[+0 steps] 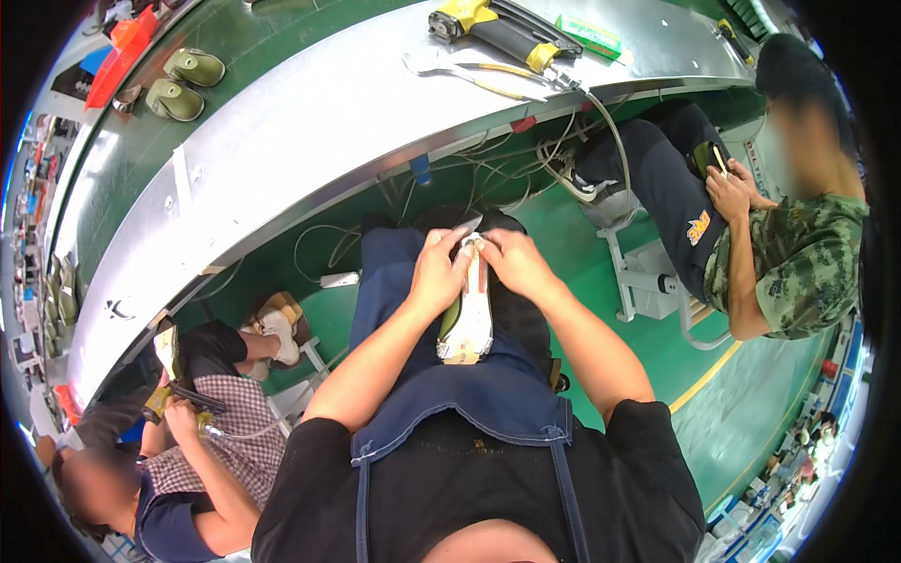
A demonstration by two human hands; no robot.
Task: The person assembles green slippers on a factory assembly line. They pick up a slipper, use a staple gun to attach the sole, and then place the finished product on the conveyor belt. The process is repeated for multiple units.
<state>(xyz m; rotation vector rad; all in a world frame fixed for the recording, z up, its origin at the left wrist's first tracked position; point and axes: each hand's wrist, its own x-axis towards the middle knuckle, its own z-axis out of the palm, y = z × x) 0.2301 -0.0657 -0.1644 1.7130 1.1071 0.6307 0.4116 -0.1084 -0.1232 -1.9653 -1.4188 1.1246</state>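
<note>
A shoe upper on a last (466, 328) rests on my lap, its whitish underside facing up and an olive-green side showing at the left. My left hand (439, 272) is closed around the left of its far end, thumb on the underside. From the other side, my right hand (516, 265) grips the same end, and the two thumbs are close together. A pale, pointed sliver (467, 227) shows just beyond my left fingers; I cannot tell what it is. The fingertips under the shoe are hidden.
A metal-topped bench (253, 141) curves ahead, bearing a yellow-and-black air stapler (497, 36), pincers (479, 77) and a green box (591, 38). Hoses (526, 174) hang below. Olive shoes (175, 98) stand far left. Co-workers sit at right (788, 253) and lower left (221, 450), both handling shoe parts.
</note>
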